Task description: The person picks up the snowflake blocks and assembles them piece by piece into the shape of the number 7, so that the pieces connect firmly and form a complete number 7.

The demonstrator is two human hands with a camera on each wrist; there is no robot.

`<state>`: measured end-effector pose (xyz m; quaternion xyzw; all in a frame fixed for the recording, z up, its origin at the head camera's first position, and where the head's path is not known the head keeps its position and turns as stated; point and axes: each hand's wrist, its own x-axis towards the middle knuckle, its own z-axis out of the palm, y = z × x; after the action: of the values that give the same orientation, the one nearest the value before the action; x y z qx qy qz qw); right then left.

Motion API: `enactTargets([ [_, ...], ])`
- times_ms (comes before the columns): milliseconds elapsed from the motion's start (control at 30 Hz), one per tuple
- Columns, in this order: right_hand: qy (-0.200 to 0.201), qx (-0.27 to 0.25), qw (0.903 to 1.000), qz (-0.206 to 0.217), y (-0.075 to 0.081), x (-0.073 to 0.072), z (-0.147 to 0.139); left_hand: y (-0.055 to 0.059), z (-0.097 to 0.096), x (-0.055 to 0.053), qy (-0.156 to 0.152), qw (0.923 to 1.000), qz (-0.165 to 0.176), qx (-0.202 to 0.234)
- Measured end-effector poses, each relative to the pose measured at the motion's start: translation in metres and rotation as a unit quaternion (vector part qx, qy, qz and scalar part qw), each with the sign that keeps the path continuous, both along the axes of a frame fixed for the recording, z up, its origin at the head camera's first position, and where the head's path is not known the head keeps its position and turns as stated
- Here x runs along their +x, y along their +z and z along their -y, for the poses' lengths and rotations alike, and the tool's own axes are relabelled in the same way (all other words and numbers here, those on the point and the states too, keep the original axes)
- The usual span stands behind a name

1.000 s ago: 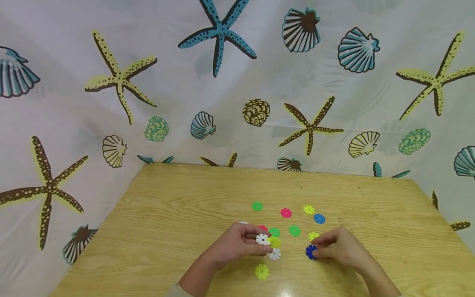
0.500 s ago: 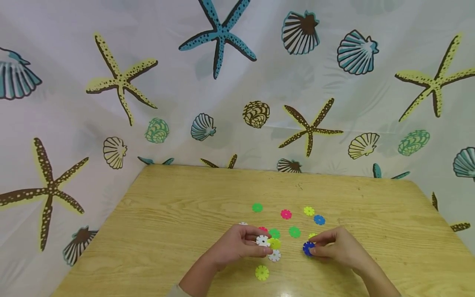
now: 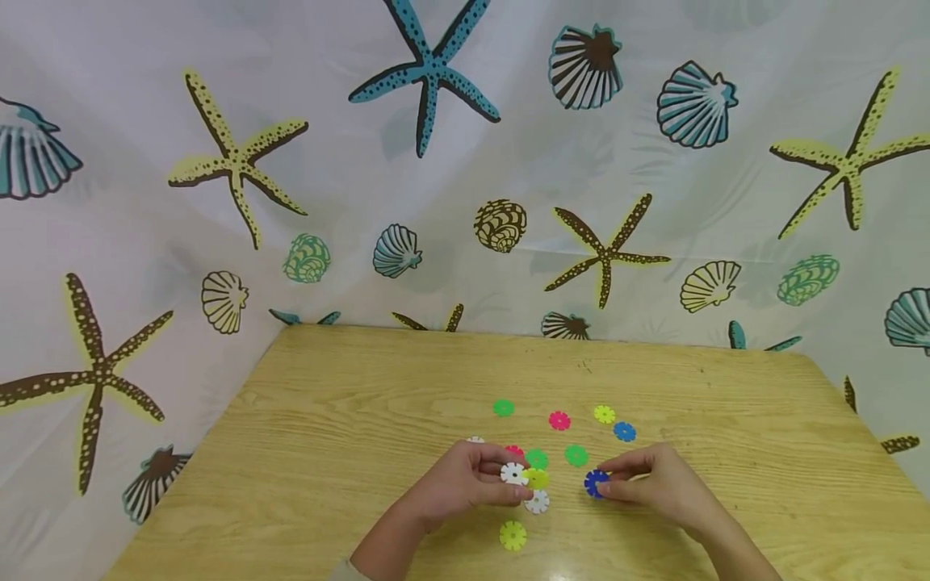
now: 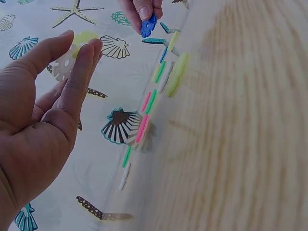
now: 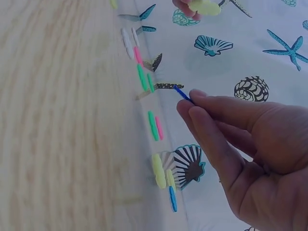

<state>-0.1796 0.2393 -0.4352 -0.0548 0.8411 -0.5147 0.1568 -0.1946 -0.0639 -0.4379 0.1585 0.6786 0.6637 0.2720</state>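
Between thumb and fingers, my left hand (image 3: 458, 484) grips a white notched disc (image 3: 512, 474) joined edge to edge with a yellow notched disc (image 3: 538, 478). Both discs are held up over the table, and in the left wrist view the white disc (image 4: 64, 66) is partly covered by the fingers. My right hand (image 3: 661, 488) pinches a dark blue notched disc (image 3: 594, 483) by its edge, to the right of the joined pair and apart from it. Seen edge-on in the right wrist view, the blue disc (image 5: 181, 92) sticks out past the fingertips.
Loose notched discs lie flat on the wooden table (image 3: 349, 403): a green disc (image 3: 504, 407), a pink disc (image 3: 559, 420), a light blue disc (image 3: 625, 432) and several others. Nearest the front is a yellow disc (image 3: 513, 536). A shell-and-starfish cloth (image 3: 436, 194) hangs behind.
My right hand has brought the dark blue disc a little to the left and up, nearer the joined pair. It now hides a yellow disc on the table. The left hand stays in place.
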Motion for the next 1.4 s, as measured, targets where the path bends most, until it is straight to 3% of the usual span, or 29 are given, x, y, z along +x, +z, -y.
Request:
enactTargets([
  [200,0.007,-0.017,0.9998,0.007,0.003,0.002,0.003,-0.003,0.000,-0.001,-0.007,0.9999,0.008,0.006],
  [567,0.010,-0.048,0.9988,0.002,0.001,0.001,0.008,-0.003,-0.003,0.001,0.009,0.9999,0.006,-0.003],
  [900,0.002,-0.104,0.9944,0.018,0.003,0.004,0.017,-0.005,-0.009,0.000,0.023,0.9993,-0.007,-0.030],
  [1400,0.018,-0.155,0.9874,0.026,0.006,0.009,0.029,-0.006,-0.011,0.002,0.025,0.9994,-0.006,-0.024],
])
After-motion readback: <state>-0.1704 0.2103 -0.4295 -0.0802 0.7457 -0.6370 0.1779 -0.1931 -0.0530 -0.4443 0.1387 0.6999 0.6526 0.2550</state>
